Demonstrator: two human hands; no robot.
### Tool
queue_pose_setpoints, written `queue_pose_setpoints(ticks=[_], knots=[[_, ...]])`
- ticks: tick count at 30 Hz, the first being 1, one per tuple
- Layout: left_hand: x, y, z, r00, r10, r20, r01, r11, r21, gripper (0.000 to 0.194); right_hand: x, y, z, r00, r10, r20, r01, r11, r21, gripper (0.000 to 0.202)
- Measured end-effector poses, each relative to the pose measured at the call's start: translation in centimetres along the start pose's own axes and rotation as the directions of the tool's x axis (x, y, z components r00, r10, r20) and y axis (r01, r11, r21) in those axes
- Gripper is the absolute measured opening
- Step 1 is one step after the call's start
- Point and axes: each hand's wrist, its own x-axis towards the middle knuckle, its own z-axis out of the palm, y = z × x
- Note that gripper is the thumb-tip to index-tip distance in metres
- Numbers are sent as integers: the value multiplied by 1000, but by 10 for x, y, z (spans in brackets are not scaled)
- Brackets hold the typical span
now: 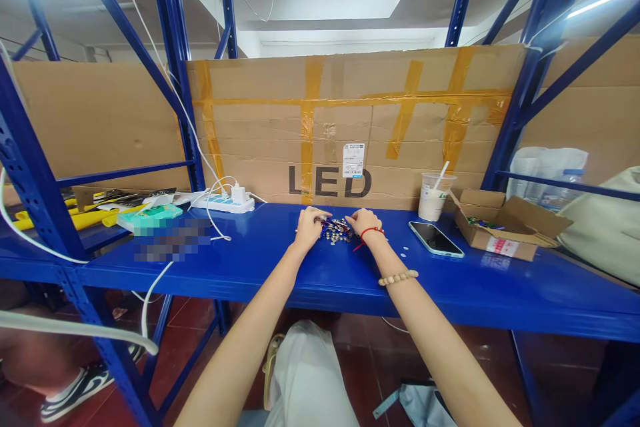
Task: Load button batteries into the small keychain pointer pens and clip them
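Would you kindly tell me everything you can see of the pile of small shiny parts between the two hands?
The pile of small shiny parts is a low, loose heap lying directly on the blue shelf. Many pieces look silvery, perhaps metal, with darker bits among them; their exact shapes are too small to make out. The left hand is at its left edge and the right hand at its right; whether either grips a piece, I cannot tell.

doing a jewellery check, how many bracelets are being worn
2: a red bracelet just behind the right hand, and a beaded bracelet farther up the same arm. No others show.
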Motion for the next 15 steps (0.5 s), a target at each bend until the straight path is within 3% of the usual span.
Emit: queue_pose_setpoints(ticks=[2, 5, 10, 15], knots=[[-4, 1, 1, 992, 90, 91, -112, 953, 280, 41, -1, -4, 0, 999, -25, -32, 27, 997, 71, 28], [-8, 3, 4, 961, 112, 251, -224, 851, 476, 47, -2, -9, 3, 995, -89, -40, 94, 986, 137, 32], [-9, 6, 8, 929, 169, 328, -319, 815, 484, 53, 0, -10, 9, 970, -226, -89, 242, 938, 250, 31], [-10, 4, 10, 958, 92, 272, -222, 838, 498, 59, 5, -10, 13, 905, -419, -71, 384, 734, 560, 31]])
